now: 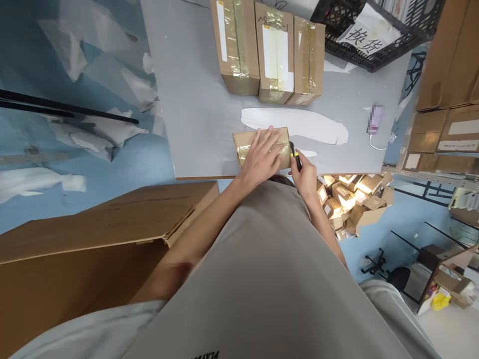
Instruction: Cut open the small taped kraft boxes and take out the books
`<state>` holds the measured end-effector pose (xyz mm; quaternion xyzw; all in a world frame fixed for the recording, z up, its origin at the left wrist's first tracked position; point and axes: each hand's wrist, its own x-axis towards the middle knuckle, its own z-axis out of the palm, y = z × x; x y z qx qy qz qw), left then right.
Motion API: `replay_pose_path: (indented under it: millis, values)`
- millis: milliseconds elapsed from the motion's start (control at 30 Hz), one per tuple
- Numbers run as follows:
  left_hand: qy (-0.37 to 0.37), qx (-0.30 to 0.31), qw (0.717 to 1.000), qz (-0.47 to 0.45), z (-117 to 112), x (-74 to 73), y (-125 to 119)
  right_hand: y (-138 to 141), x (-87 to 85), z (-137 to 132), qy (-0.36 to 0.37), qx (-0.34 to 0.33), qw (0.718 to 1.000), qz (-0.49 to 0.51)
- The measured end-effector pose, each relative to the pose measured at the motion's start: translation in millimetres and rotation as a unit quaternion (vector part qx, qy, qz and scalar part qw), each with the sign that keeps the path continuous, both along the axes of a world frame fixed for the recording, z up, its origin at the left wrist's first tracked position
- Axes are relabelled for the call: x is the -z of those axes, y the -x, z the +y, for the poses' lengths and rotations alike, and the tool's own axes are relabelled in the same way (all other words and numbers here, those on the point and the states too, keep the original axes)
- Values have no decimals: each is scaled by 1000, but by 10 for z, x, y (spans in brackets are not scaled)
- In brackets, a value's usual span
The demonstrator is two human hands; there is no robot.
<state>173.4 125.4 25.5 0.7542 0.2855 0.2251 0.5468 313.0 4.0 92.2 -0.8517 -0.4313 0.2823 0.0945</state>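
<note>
A small cardboard box (243, 141) with shiny clear tape lies near the front edge of the grey table (198, 109). My left hand (263, 154) rests flat on top of it with the fingers spread. In my right hand (305, 174) is a black and yellow box cutter (297, 158), its front end against the right side of the box. My right fingers are closed around its handle. Just beyond the box lies a long white sheet (295, 123), with a smaller white strip (309, 153) close to the cutter.
Taped cartons (275, 55) stand in a row at the table's back, beside a black plastic crate (368, 62). A large open carton (112, 214) is at the lower left. Several small boxes (348, 199) are piled on the right. A blurred phone-like item (375, 118) has a white cable.
</note>
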Motion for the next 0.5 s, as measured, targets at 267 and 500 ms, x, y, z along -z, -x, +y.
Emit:
replay_pose_path:
  millis: [267, 500]
  values:
    - [-34, 9, 999, 11, -26, 137, 22, 191, -286, 257, 137, 10, 988, -66]
    - [-129, 46, 987, 85, -70, 156, 28, 397, -483, 549, 237, 13, 965, -108]
